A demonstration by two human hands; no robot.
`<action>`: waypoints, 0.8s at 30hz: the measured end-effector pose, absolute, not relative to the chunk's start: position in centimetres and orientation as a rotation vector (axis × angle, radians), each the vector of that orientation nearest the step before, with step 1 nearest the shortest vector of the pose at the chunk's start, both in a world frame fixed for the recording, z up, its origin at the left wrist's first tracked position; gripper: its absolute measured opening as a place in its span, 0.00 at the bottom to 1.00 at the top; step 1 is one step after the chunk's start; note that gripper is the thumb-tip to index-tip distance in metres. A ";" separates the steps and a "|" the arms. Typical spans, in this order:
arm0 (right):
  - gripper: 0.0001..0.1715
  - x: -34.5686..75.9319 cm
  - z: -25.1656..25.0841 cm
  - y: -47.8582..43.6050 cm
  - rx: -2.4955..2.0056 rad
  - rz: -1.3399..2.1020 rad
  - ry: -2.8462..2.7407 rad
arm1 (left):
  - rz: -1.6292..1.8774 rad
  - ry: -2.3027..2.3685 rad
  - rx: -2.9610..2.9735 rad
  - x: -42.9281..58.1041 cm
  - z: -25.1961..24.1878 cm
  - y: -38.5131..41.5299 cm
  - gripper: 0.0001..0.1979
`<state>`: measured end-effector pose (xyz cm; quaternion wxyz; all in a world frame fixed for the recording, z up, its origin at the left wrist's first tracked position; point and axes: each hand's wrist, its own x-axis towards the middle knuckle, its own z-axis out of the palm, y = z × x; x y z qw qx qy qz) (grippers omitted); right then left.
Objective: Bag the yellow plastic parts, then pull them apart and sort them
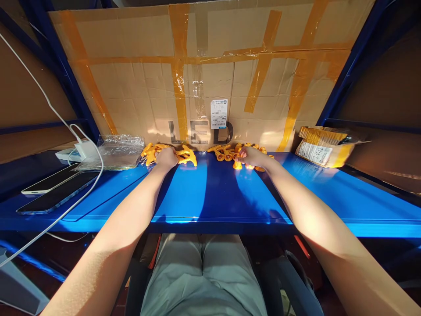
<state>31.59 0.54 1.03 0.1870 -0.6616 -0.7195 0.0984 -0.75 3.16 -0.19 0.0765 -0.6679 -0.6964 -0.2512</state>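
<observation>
My left hand (166, 158) rests in a pile of curved, branching orange-yellow plastic parts (187, 155). The back of the hand faces me and hides its fingers. To the right, my right hand (254, 156) reaches into another group of orange-yellow plastic parts (225, 155), several with round, cup-like ends. Its thumb and fingers are pinched at the top of a short flanged plastic piece (237, 164), which stands low at the blue surface. More of these pieces lie behind and under that hand.
Both piles lie at the back of a blue metal shelf (217, 202), against a taped cardboard sheet (148, 96). Two phones (59, 191), a white charger with cable (88, 150) and clear plastic bags (120, 153) are at left. A small open cardboard box (324, 147) sits at right.
</observation>
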 end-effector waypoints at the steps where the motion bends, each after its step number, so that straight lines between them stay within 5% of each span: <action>1: 0.11 31.6 1.0 0.5 -1.862 0.279 -2.026 | -0.800 -2.077 -1.979 -0.7 0.0 3.0 0.15; 12: 0.18 31.3 1.2 -0.1 -1.890 0.296 -2.004 | -1.091 -1.974 -2.023 0.6 0.8 1.6 0.18; 24: 0.20 31.2 1.2 -0.2 -1.882 0.323 -2.011 | -1.370 -2.013 -2.193 2.1 1.5 1.1 0.08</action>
